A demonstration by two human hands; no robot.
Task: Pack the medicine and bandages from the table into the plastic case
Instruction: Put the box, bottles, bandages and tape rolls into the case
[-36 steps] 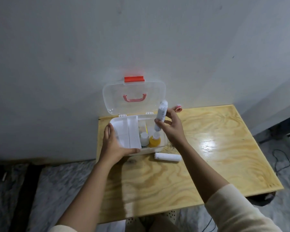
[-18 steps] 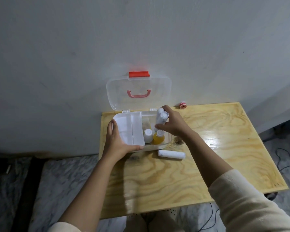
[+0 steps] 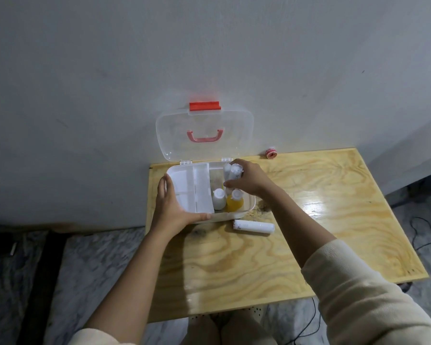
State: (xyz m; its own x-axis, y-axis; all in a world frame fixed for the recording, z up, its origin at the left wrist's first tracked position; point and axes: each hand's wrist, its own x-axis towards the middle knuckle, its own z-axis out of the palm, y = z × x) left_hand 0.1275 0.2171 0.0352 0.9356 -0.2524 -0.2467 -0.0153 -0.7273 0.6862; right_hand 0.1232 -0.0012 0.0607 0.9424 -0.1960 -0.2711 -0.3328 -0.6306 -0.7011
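Note:
The clear plastic case [image 3: 249, 212] stands open at the table's back left, its lid [image 3: 204, 135] leaning on the wall. My left hand [image 3: 174, 207] grips the case's front left corner beside its white insert tray [image 3: 192, 188]. My right hand [image 3: 249, 179] holds a white bandage roll [image 3: 234, 171] upright inside the case's right compartment, next to another white roll. A small white bottle [image 3: 219, 199] and an orange bottle [image 3: 235, 201] stand in that compartment. Another white bandage roll [image 3: 254, 227] lies on the table in front of the case. A small red tape roll [image 3: 271, 153] sits by the wall.
The plywood table [image 3: 309, 220] stands against a grey wall. A black cable [image 3: 426, 235] runs over the floor to the right, and a dark strip [image 3: 42, 282] lies on the marbled floor to the left.
My right hand has lowered the bandage roll from above the case down into the right compartment. My left hand has kept hold of the case.

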